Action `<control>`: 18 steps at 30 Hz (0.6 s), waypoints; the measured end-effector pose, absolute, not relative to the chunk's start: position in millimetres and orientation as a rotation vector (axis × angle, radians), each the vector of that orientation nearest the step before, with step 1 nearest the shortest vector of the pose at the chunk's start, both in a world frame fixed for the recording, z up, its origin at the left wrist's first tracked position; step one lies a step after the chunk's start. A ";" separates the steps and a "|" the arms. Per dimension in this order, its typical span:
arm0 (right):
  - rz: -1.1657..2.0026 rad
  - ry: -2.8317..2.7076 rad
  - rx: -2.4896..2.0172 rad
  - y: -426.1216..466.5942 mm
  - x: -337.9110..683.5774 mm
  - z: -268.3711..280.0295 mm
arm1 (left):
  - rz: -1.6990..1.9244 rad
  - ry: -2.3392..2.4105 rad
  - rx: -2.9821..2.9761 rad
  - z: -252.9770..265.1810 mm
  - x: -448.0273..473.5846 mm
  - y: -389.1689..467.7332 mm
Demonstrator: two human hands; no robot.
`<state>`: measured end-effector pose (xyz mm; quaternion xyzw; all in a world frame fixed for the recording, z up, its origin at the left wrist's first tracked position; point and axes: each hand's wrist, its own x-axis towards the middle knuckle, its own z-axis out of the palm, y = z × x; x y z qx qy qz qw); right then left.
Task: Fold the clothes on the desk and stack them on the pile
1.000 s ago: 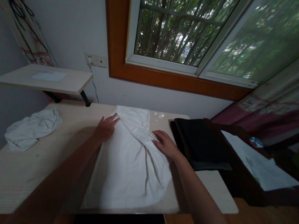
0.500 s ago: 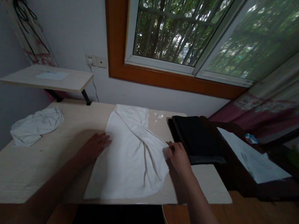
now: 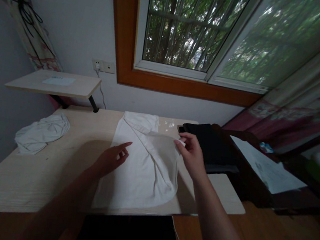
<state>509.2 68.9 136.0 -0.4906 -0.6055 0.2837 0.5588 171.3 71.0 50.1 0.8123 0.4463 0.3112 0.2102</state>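
The right hand [image 3: 192, 154] has thumb and fingers closed in a pinch on the edge of a white garment [image 3: 137, 176], lifting that bit a little off the rest. The left hand [image 3: 110, 160] is loosely half-open over the garment's left side, index finger stretched out, the others curled, with nothing in its grip; I can't tell from here whether the fingertip touches the fabric. The garment lies at the middle of a pale wood-grain desk [image 3: 21, 184], its near end by the front edge, a diagonal fold crossing it and creases gathered at the lower right. Off to the left sits a crumpled white cloth [image 3: 42, 132], just in front of a raised shelf [image 3: 82, 86] bearing a sheet of paper [image 3: 59, 80]. Right of the garment, near the right hand, lies a flat black case [image 3: 215, 147], and beyond it a large sheet [image 3: 265, 167] on dark furniture. Behind the desk, a wood-framed sliding window [image 3: 189, 29] looks onto green foliage through bars, with a wall socket [image 3: 103, 65] to its left.
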 end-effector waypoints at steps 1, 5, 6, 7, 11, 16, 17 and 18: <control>0.725 -1.499 -1.119 65.8 497.3 140.2 | 0.885 1.219 2.181 59.1 183.5 70.6; 0.838 -1.797 -0.972 50.1 455.4 141.1 | 0.831 1.078 1.984 86.7 223.5 69.0; 0.841 -1.855 -0.940 45.9 448.1 138.5 | 0.800 1.054 1.949 89.5 229.1 68.7; 0.840 -1.901 -0.915 41.7 442.7 135.4 | 0.769 1.036 1.926 90.6 232.5 68.2; 0.856 -1.976 -0.888 25.9 439.1 120.0 | 0.747 1.021 1.868 85.2 229.1 60.7; 0.762 -2.116 -0.924 8.3 459.3 95.1 | 0.908 1.124 1.762 85.8 210.1 36.6; 0.709 -2.167 -0.952 4.7 463.6 89.3 | 0.931 1.141 1.752 87.8 206.8 30.8; 0.648 -2.216 -0.986 1.0 467.7 83.5 | 0.964 1.157 1.734 90.1 203.9 25.1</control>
